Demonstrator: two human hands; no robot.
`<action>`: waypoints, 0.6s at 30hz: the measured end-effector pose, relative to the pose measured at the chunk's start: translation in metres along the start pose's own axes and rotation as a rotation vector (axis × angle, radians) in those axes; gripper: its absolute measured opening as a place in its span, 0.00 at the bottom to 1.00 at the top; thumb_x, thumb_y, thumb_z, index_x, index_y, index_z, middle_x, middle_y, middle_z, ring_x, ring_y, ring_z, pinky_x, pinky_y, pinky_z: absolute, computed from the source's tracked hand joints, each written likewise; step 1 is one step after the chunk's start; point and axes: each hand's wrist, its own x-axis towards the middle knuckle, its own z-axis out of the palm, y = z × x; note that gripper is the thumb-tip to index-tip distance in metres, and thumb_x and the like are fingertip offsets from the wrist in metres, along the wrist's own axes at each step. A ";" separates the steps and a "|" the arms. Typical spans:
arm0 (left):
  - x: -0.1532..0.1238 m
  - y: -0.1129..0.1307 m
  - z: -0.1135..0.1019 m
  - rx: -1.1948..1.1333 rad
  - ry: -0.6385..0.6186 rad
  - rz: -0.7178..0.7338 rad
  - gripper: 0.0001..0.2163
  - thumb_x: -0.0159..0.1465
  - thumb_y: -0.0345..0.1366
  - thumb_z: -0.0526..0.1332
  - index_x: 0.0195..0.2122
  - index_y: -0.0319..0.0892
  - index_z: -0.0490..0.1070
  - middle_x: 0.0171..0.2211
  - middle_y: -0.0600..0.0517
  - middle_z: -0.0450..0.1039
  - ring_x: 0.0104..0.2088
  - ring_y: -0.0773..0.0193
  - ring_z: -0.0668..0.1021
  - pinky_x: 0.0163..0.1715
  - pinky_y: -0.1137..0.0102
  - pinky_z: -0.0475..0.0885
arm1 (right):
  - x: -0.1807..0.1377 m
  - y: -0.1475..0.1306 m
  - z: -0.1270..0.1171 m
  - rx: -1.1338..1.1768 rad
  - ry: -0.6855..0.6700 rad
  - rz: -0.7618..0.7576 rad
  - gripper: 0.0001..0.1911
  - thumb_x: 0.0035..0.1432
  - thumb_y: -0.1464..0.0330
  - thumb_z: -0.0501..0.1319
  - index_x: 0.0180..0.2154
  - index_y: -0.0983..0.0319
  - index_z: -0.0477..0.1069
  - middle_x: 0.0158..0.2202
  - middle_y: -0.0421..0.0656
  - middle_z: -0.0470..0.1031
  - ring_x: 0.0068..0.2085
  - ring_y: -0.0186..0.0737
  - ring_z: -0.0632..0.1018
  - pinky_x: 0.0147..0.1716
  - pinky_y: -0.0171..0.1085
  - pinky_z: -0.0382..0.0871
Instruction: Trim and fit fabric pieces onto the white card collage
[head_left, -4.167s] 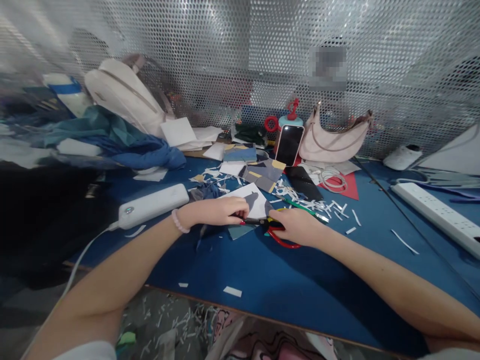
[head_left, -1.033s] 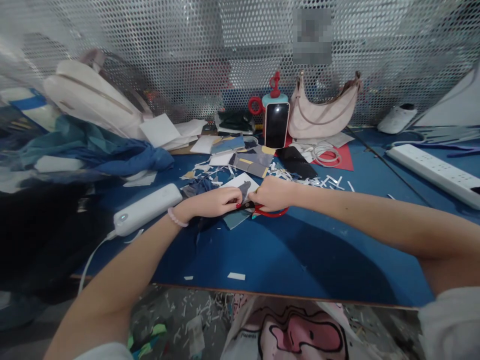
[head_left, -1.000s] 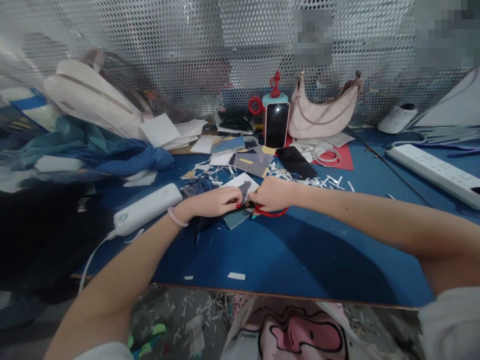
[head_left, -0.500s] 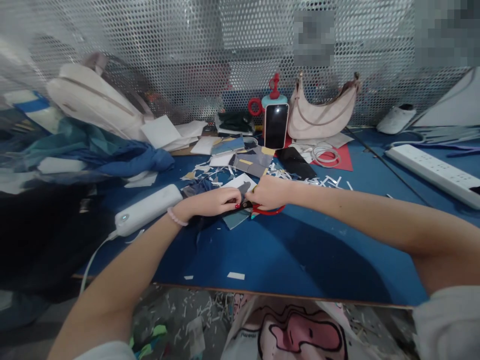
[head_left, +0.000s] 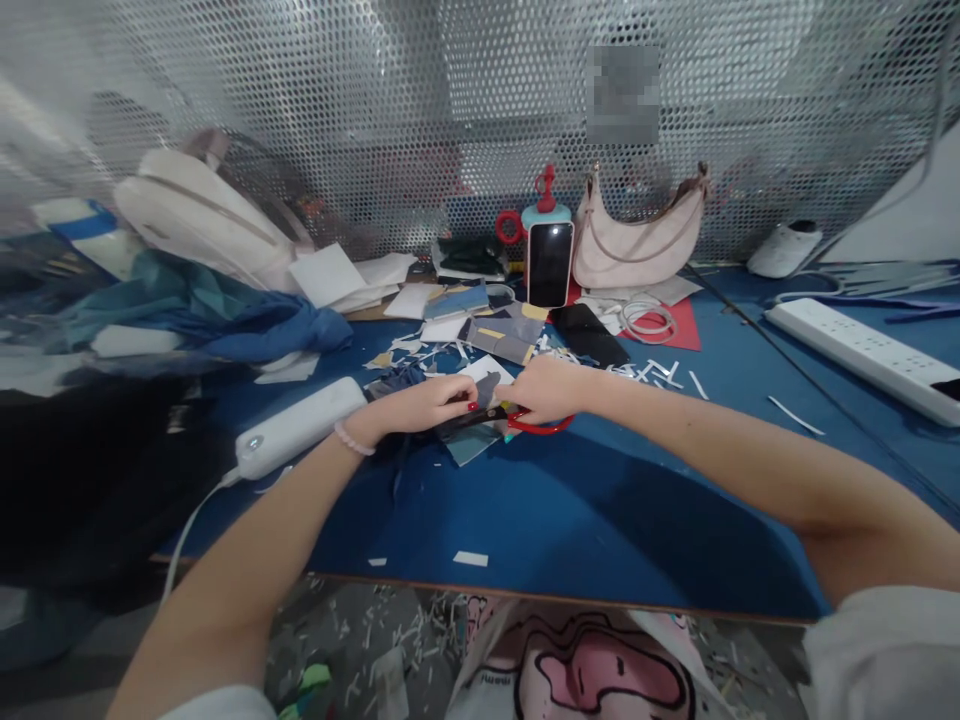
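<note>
Scissors (head_left: 493, 412) the right hand (head_left: 551, 388) grips have shifted, baring more blade (head_left: 465, 421) below the left hand (head_left: 422, 402) pinching card (head_left: 488, 381).

**Right hand (head_left: 551, 388) masks part of the scissors (head_left: 544, 430)**

It covers the upper handle, so how the fingers sit in the loops cannot be told. The left hand (head_left: 431, 403) hides part of the card (head_left: 487, 373); whether it pinches that card is unclear. A phone (head_left: 550, 265) blocks most of the lidded cup (head_left: 546, 214). The right edge cuts off the power strip (head_left: 862, 355); the bottom edge crops the printed garment (head_left: 600, 670). At left, a black mass (head_left: 90, 480) blurs beyond recognition. 1 pixelated patch (head_left: 624, 95) obscures part of the perforated screen (head_left: 375, 100).
</note>
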 end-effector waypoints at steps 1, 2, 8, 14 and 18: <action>0.001 -0.001 0.000 0.007 0.034 -0.016 0.09 0.67 0.41 0.50 0.34 0.43 0.63 0.32 0.51 0.68 0.32 0.61 0.71 0.36 0.68 0.70 | -0.003 0.002 0.001 0.010 0.009 0.033 0.18 0.68 0.59 0.56 0.49 0.66 0.73 0.31 0.49 0.80 0.28 0.41 0.76 0.26 0.37 0.50; 0.001 -0.003 0.001 0.015 0.076 -0.033 0.08 0.67 0.40 0.49 0.35 0.43 0.63 0.33 0.50 0.68 0.33 0.61 0.72 0.37 0.67 0.71 | -0.007 0.004 0.003 0.020 0.017 0.069 0.18 0.67 0.59 0.57 0.49 0.66 0.73 0.31 0.50 0.80 0.28 0.42 0.76 0.25 0.37 0.50; 0.000 -0.008 0.005 0.076 0.285 -0.058 0.14 0.66 0.32 0.47 0.51 0.40 0.63 0.55 0.40 0.65 0.57 0.51 0.68 0.60 0.53 0.64 | -0.035 0.003 0.015 0.091 0.031 0.228 0.16 0.63 0.61 0.58 0.47 0.65 0.74 0.27 0.47 0.78 0.27 0.42 0.75 0.25 0.37 0.48; -0.002 0.001 0.013 0.109 0.096 0.043 0.22 0.65 0.46 0.61 0.58 0.45 0.66 0.65 0.42 0.61 0.66 0.46 0.62 0.65 0.53 0.61 | -0.059 -0.011 0.027 0.173 0.029 0.295 0.14 0.62 0.60 0.59 0.41 0.64 0.74 0.24 0.46 0.76 0.25 0.40 0.73 0.24 0.36 0.47; 0.002 0.007 0.021 0.163 0.085 0.012 0.21 0.69 0.47 0.56 0.60 0.44 0.64 0.68 0.40 0.58 0.68 0.45 0.59 0.66 0.50 0.57 | -0.067 -0.017 0.031 0.204 0.006 0.297 0.15 0.63 0.59 0.59 0.40 0.64 0.74 0.24 0.46 0.76 0.23 0.39 0.73 0.23 0.35 0.47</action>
